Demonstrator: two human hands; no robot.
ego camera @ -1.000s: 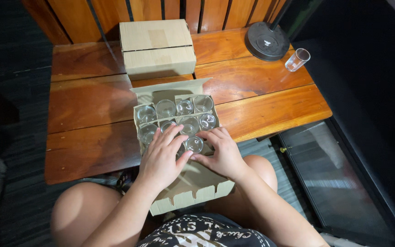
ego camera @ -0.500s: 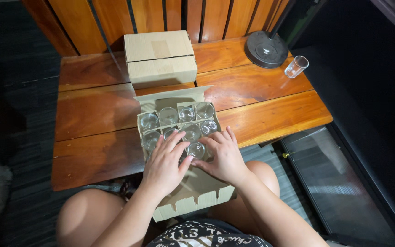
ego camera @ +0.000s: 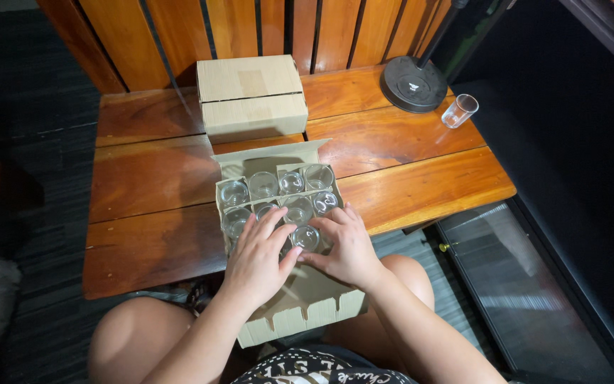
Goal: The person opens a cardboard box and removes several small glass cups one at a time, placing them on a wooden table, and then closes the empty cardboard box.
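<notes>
An open cardboard box rests on my lap and against the table's near edge. It holds several clear drinking glasses in cardboard dividers. My left hand lies flat over the glasses in the near rows, fingers spread. My right hand rests beside it on the box's right side, fingertips touching a glass in the near row. Neither hand is closed around a glass.
A closed cardboard box stands at the back of the wooden table. A black round lamp base and a single clear glass sit at the far right corner. Wooden slats rise behind.
Both hands have stayed on the glasses, with only small shifts of the fingers. The view has tilted slightly, so the box and table sit a little lower.
</notes>
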